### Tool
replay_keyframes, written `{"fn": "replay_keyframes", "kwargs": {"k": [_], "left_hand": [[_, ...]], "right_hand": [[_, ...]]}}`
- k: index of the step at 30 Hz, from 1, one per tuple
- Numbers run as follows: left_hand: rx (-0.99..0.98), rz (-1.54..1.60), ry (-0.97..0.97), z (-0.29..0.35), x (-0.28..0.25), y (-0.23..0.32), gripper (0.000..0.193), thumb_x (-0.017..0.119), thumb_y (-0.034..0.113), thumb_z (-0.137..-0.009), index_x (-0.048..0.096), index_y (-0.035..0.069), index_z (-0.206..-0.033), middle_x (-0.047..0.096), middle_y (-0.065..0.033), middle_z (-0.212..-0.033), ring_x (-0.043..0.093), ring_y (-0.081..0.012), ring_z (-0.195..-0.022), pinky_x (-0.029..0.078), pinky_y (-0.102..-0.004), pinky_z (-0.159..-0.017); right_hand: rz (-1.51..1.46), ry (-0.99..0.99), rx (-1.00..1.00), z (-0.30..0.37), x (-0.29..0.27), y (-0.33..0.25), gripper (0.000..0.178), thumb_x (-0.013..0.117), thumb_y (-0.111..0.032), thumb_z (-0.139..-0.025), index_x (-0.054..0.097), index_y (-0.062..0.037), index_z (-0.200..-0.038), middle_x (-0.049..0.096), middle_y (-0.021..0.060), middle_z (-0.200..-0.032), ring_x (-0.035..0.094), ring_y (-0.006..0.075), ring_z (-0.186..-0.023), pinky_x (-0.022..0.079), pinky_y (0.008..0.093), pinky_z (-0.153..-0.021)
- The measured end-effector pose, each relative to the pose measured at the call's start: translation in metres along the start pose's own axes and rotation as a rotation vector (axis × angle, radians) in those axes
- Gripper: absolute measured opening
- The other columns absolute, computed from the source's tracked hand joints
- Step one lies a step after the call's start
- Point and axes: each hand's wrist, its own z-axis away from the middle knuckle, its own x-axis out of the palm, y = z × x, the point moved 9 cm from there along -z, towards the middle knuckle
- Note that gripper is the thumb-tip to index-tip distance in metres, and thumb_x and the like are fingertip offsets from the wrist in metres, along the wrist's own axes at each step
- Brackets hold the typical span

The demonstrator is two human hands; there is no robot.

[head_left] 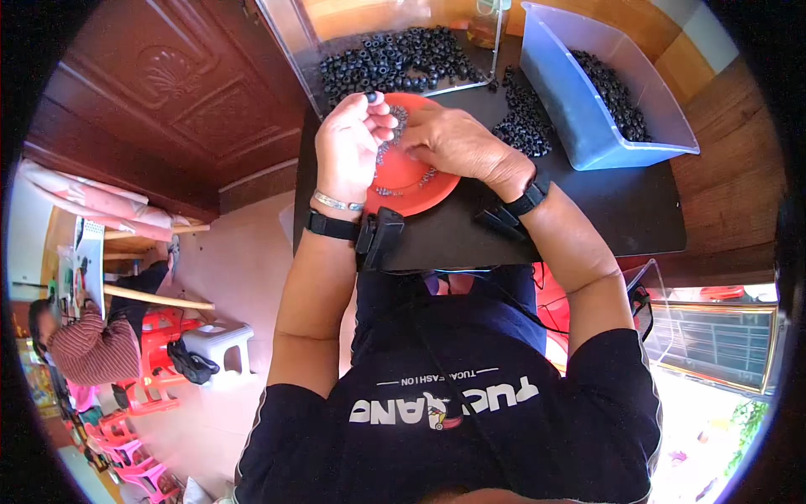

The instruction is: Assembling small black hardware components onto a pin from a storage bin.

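My left hand [344,151] is raised palm-up over the left side of a round orange plate [399,202]. Between its thumb and fingertip sits a small round black piece [372,97]; the other fingers curl loosely. My right hand [457,143] reaches in from the right with its fingers bent down over the plate. Its fingertips are pinched together close to small silvery metal pieces [388,191] scattered in the plate. Whatever lies between those fingertips is hidden. Each wrist wears a black strap with a small device.
A clear box [495,82] of black ring-like pieces stands behind the plate on the dark table [621,218]. Loose small black pieces [522,126] lie beside a blue translucent bin [579,126] at the right. Far left, another person [96,344] sits near red stools.
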Motion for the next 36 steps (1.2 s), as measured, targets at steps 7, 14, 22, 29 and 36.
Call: {"fn": "replay_keyframes", "kwargs": {"k": [7,14,22,29,36], "left_hand": [[-0.032,0.015,0.017,0.002,0.0,-0.002,0.019,0.051,0.019,-0.09,0.059,0.002,-0.092,0.061,-0.0086,-0.082,0.059,-0.0203,-0.072,0.046,-0.03,-0.065],[-0.049,0.008,0.025,0.001,-0.001,-0.002,0.019,0.051,0.02,-0.09,0.059,0.002,-0.091,0.06,-0.0091,-0.082,0.059,-0.0205,-0.072,0.046,-0.0302,-0.064],[-0.041,-0.021,0.027,0.001,-0.003,-0.002,0.019,0.051,0.02,-0.09,0.059,0.002,-0.091,0.061,-0.0093,-0.083,0.059,-0.0205,-0.071,0.046,-0.0303,-0.064],[-0.031,-0.026,0.023,0.001,0.0,-0.001,0.019,0.05,0.019,-0.09,0.059,0.002,-0.091,0.061,-0.0092,-0.082,0.06,-0.0206,-0.071,0.046,-0.0302,-0.063],[-0.043,-0.028,0.028,0.003,0.001,-0.001,0.019,0.05,0.019,-0.09,0.059,0.002,-0.091,0.061,-0.0089,-0.081,0.059,-0.0202,-0.071,0.046,-0.0303,-0.064]], "right_hand": [[0.236,-0.018,-0.159,-0.003,0.011,-0.01,0.009,0.059,-0.01,-0.071,0.064,-0.0091,-0.078,0.058,0.009,-0.086,0.06,0.0283,-0.087,0.049,0.0384,-0.072],[0.261,0.01,-0.109,-0.003,0.01,-0.006,0.009,0.06,-0.01,-0.075,0.06,-0.0077,-0.084,0.057,0.0099,-0.084,0.06,0.0294,-0.081,0.049,0.0388,-0.07],[0.265,-0.003,-0.051,-0.005,0.009,0.0,0.01,0.055,-0.01,-0.077,0.061,-0.0057,-0.084,0.061,0.0143,-0.085,0.061,0.0309,-0.082,0.049,0.0396,-0.071],[0.34,0.028,-0.055,-0.003,0.011,0.005,0.013,0.052,-0.01,-0.077,0.061,-0.004,-0.083,0.062,0.0159,-0.085,0.062,0.0311,-0.084,0.05,0.0391,-0.074],[0.033,0.176,0.013,-0.005,-0.012,0.006,0.012,0.053,-0.01,-0.079,0.061,-0.0042,-0.086,0.063,0.0143,-0.089,0.061,0.0322,-0.085,0.049,0.0396,-0.076]]}}
